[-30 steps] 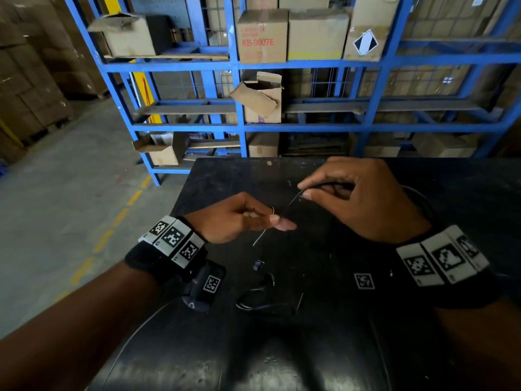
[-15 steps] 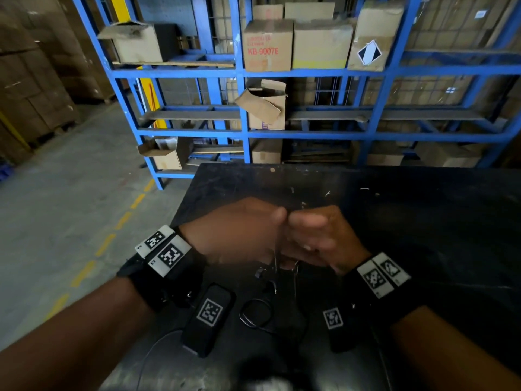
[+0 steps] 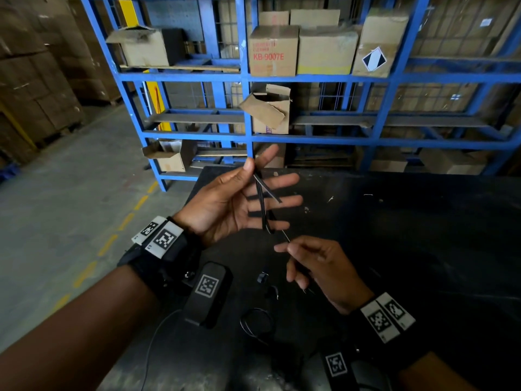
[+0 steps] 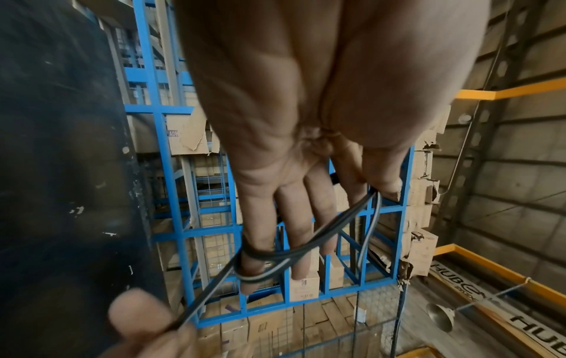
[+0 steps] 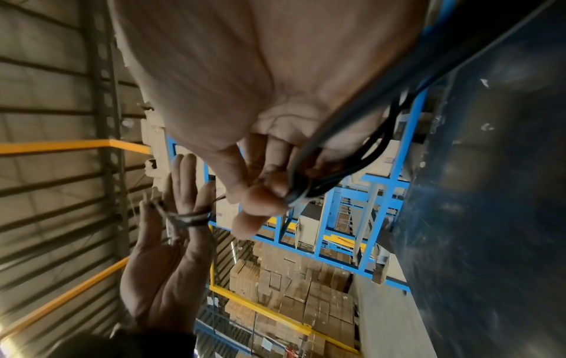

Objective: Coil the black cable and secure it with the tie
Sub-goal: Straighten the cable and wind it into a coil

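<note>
My left hand is raised over the black table's far edge, fingers straight and spread. The thin black cable crosses those fingers, pinned by the thumb at the index finger and looped round the little finger. My right hand sits just below and pinches the cable between thumb and forefinger. The rest of the cable lies in a loose loop on the table. Two small black pieces lie beside it; I cannot tell whether one is the tie.
A blue steel rack with cardboard boxes stands right behind the table. Concrete floor with a yellow dashed line lies to the left. The table surface stretches off to the right.
Both hands were low over the table and met fist to fist half a second ago. Now the left hand has risen with fingers spread and cable across them; the right has dropped below it.
</note>
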The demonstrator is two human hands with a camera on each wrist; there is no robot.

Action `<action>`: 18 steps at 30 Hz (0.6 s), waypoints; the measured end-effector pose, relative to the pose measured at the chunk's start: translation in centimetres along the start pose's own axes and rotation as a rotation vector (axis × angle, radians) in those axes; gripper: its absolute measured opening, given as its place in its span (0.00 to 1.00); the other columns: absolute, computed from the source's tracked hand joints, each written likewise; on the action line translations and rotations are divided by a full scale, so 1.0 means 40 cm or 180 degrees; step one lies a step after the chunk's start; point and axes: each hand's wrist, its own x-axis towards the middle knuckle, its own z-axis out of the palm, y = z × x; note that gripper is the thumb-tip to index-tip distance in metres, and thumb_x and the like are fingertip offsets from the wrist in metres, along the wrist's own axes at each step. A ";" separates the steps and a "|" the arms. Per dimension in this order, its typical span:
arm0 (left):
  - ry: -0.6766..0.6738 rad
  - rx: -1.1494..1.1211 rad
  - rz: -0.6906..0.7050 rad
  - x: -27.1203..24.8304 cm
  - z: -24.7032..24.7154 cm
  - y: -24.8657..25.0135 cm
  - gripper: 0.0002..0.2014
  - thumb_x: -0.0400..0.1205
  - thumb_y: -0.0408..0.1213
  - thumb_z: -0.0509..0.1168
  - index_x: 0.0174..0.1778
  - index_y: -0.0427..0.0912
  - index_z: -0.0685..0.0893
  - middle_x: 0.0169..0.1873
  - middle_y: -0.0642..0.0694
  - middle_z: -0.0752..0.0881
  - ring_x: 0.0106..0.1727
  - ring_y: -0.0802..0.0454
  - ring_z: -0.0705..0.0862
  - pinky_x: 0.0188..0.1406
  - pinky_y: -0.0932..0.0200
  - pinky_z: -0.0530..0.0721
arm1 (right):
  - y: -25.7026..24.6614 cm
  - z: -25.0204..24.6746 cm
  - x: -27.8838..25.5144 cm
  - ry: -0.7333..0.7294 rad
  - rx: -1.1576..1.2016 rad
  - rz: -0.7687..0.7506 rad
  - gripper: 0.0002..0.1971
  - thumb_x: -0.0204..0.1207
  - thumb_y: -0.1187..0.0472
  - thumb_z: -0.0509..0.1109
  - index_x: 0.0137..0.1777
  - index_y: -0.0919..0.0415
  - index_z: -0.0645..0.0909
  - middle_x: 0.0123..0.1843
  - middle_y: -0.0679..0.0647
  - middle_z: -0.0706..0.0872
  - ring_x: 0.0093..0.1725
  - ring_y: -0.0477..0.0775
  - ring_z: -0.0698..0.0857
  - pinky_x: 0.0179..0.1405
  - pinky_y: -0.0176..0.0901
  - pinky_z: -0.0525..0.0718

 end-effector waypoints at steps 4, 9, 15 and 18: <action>0.0491 0.0078 0.0294 0.016 -0.008 0.008 0.23 0.92 0.49 0.51 0.84 0.55 0.72 0.75 0.37 0.84 0.74 0.31 0.84 0.67 0.21 0.81 | 0.006 0.031 -0.004 -0.0267 -0.0380 -0.0139 0.10 0.84 0.70 0.69 0.62 0.62 0.85 0.32 0.62 0.88 0.26 0.55 0.81 0.28 0.40 0.80; 0.0864 0.0164 0.0506 0.025 -0.027 0.010 0.23 0.93 0.48 0.51 0.85 0.53 0.72 0.75 0.37 0.84 0.75 0.34 0.84 0.71 0.22 0.78 | 0.002 0.045 0.000 -0.0182 -0.0621 -0.0166 0.11 0.85 0.69 0.68 0.63 0.59 0.84 0.33 0.61 0.90 0.26 0.52 0.82 0.31 0.44 0.83; 0.0984 0.0198 0.0695 0.022 -0.033 0.016 0.22 0.93 0.49 0.50 0.83 0.54 0.74 0.74 0.38 0.86 0.76 0.36 0.84 0.72 0.22 0.77 | 0.028 0.062 -0.006 -0.0382 -0.0588 -0.0127 0.11 0.86 0.74 0.62 0.62 0.67 0.83 0.40 0.72 0.90 0.33 0.59 0.89 0.38 0.50 0.84; 0.0995 0.0413 0.0707 0.017 -0.035 0.022 0.22 0.92 0.48 0.52 0.82 0.53 0.75 0.74 0.39 0.86 0.76 0.38 0.84 0.72 0.23 0.78 | 0.039 0.057 -0.006 -0.0246 -0.0742 -0.0165 0.11 0.84 0.75 0.63 0.60 0.65 0.84 0.40 0.68 0.93 0.37 0.58 0.92 0.41 0.43 0.86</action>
